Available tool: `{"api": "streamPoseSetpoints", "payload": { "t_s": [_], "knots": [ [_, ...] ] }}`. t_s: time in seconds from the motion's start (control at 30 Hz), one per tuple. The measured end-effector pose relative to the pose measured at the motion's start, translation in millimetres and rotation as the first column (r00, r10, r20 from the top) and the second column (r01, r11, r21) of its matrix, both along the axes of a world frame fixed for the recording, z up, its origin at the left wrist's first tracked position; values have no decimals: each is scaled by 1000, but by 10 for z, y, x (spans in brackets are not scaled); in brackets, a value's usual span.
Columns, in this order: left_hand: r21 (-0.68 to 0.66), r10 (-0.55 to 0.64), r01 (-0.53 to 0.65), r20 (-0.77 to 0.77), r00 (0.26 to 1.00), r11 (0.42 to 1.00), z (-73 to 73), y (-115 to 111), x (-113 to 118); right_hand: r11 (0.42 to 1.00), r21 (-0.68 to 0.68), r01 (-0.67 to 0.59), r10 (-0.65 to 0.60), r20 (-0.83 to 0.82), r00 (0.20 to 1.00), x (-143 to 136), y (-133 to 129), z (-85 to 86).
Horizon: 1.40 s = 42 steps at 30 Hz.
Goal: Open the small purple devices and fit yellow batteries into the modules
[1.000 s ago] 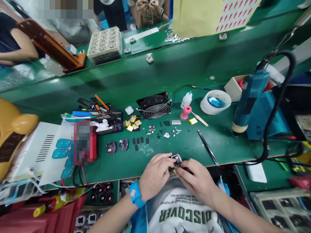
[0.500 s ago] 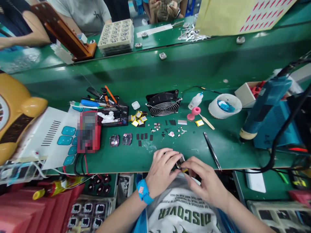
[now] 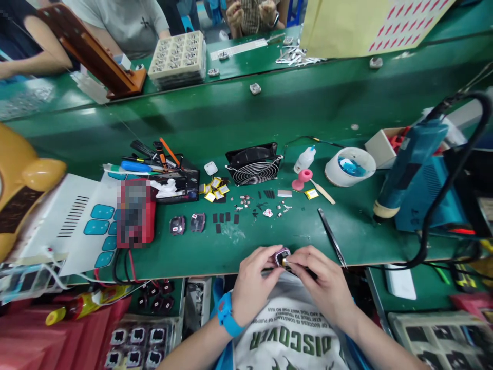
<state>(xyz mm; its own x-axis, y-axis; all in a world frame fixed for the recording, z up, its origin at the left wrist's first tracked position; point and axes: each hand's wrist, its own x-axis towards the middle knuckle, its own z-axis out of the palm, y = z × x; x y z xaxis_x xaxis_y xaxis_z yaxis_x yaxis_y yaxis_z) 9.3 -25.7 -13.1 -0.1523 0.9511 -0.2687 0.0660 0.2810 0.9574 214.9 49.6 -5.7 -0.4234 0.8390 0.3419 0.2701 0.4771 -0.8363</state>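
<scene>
At the front edge of the bench, my left hand (image 3: 260, 270) is closed round a small watch case (image 3: 282, 255) with a dark inside and a pale, purplish rim. The fingertips of my right hand (image 3: 318, 270) pinch a small yellow battery (image 3: 284, 262) at the case's near side; the fingers partly cover it. Beyond my hands lie several dark rectangular pads (image 3: 227, 217) and loose tiny parts (image 3: 267, 212). Two more watch cases (image 3: 197, 222) sit to the left, and metal tweezers (image 3: 331, 236) lie to the right.
Several yellow batteries (image 3: 217, 189) lie before a black fan (image 3: 254, 164). A red multimeter (image 3: 151, 226) and a tool tray (image 3: 188, 187) stand left. Right are a white tub (image 3: 333, 172), a pink holder (image 3: 302, 180) and a blue hot-air tool (image 3: 410, 159). Co-workers' hands (image 3: 268, 11) show across the bench.
My left fingers have drawn back, so more of the watch case shows. My right fingertips and the yellow battery have shifted slightly left, over the case. The whole view has moved a little.
</scene>
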Motion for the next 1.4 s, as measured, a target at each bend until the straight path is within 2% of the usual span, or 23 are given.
{"api": "streamPoseSetpoints", "payload": {
  "t_s": [0.17, 0.33, 0.6, 0.7, 0.97, 1.17, 1.27, 1.4],
  "knots": [
    [-148, 154, -124, 212, 965, 981, 93, 33, 90, 999, 35, 20, -20, -18, 1000, 7, -9, -7],
    [-272, 265, -175, 340, 903, 946, 196, 75, 166, 997, 73, -8, 8, -5, 1000, 28, -7, 2],
    [-405, 359, -142, 533, 766, 903, 263, 70, 163, 971, 122, -206, 197, 83, 977, 128, 108, 126],
    [-413, 367, -134, 559, 744, 901, 263, 57, 163, 954, 145, -261, 249, 98, 964, 160, 162, 127],
    [-438, 352, -93, 559, 750, 894, 339, 51, 164, 928, 182, -325, 316, 75, 946, 194, 262, 128],
    [-395, 318, -121, 482, 817, 910, 358, 51, 165, 951, 161, -262, 260, 33, 965, 177, 176, 31],
    [-365, 322, -178, 384, 865, 914, 358, 68, 160, 976, 74, -206, 208, -18, 978, 130, 63, -19],
    [-327, 318, -223, 274, 908, 918, 357, 69, 135, 979, -170, -108, 90, -110, 990, 33, -56, -51]
  ]
}}
